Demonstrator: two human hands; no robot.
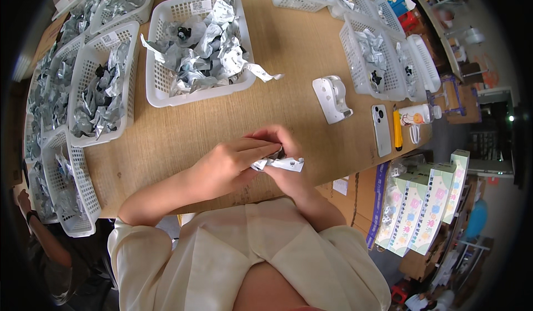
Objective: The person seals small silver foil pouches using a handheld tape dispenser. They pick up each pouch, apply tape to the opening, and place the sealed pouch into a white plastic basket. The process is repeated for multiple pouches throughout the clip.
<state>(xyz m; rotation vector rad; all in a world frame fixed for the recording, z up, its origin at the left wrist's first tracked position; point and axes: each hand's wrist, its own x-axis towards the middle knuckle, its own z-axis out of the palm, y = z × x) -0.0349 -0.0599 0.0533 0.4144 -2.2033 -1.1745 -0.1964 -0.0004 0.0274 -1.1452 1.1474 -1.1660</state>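
Head view, wrapper: a small, crinkled silver-white wrapper (292,164) of shiny film, its loose end flat and strip-like with dark print; a dark piece (276,154) shows at its upper edge, its shape mostly hidden by fingers.
Large basket: white plastic with a lattice of square holes, a rounded rim (194,98) and a pale label; heaped inside are creased silver packets (191,61) with dark bits among them, two torn strips hanging over the rim.
Table: smooth wood-grain top (288,50), light brown, its near edge just before the person's cream shirt (222,244).
Side baskets: more white lattice baskets, a crowded group at left (131,89) and another at far right (355,69); crumpled silver film in both groups.
Right of table: a white, rounded tape dispenser (331,101); nearer and further right, a pale phone (381,130), a slim yellow cutter (397,129), a white bottle (413,114) lying on its side.
Left hand: fingers bent and closed on the wrapper, this hand (225,162) on its left; the fingertips touch its upper part.
Right hand: curled around the far and right side, this hand (287,144) also gripping the wrapper; its thumb cannot be made out.
Wrapper's place: between the two hands, above the table's near part; the printed end sticks out toward the right.
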